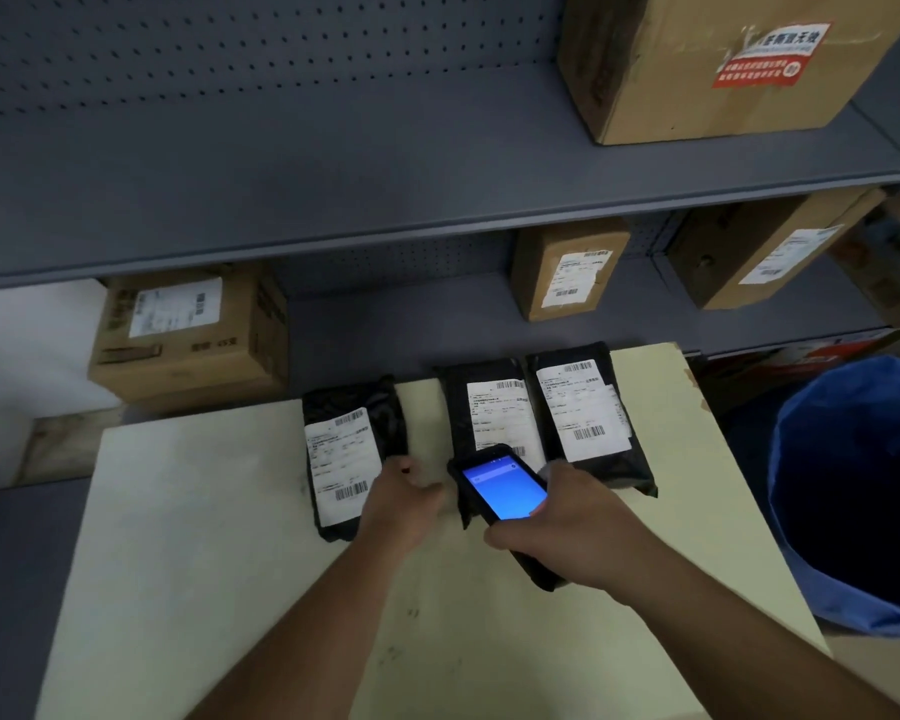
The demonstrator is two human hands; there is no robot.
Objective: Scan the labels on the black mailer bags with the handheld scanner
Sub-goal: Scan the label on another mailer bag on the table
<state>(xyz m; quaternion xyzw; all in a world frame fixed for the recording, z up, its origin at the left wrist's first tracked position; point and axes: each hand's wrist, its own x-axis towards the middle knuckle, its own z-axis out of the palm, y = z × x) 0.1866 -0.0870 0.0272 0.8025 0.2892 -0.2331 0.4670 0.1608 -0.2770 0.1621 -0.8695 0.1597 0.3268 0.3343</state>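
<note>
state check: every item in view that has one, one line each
left mailer bag: flat, label up, left hand on it
middle mailer bag: label up, partly behind scanner
right mailer bag: label up, untouched
handheld scanner: screen lit blue, gripped in right hand
blue bin: open

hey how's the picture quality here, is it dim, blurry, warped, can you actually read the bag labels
Head view: dim overall, with the handheld scanner screen the brightest spot; wide-angle bending curves the shelf edge; soft focus leaves label text on the black mailer bags unreadable, though barcodes show; the left hand and right hand look slightly smeared.
</note>
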